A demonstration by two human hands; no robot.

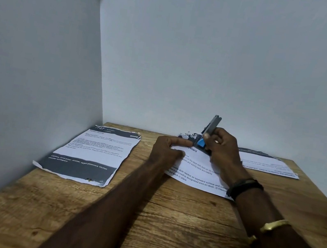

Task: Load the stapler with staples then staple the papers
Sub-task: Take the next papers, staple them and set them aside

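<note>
A blue and grey stapler (211,129) stands tilted at the top corner of a printed paper stack (197,173) in the middle of the wooden table (163,221). My right hand (221,153) is wrapped around the stapler, whose grey end sticks up above the fingers. My left hand (168,149) presses the paper flat, its fingers pinching the stack's dark top corner right beside the stapler's blue jaw. The stapler's lower part is hidden behind my right hand.
Another printed stack (88,152) with dark header and footer lies at the left by the wall. A third sheet (268,165) lies at the far right rear. Walls close the table at the back and left. Bracelets sit on my right wrist.
</note>
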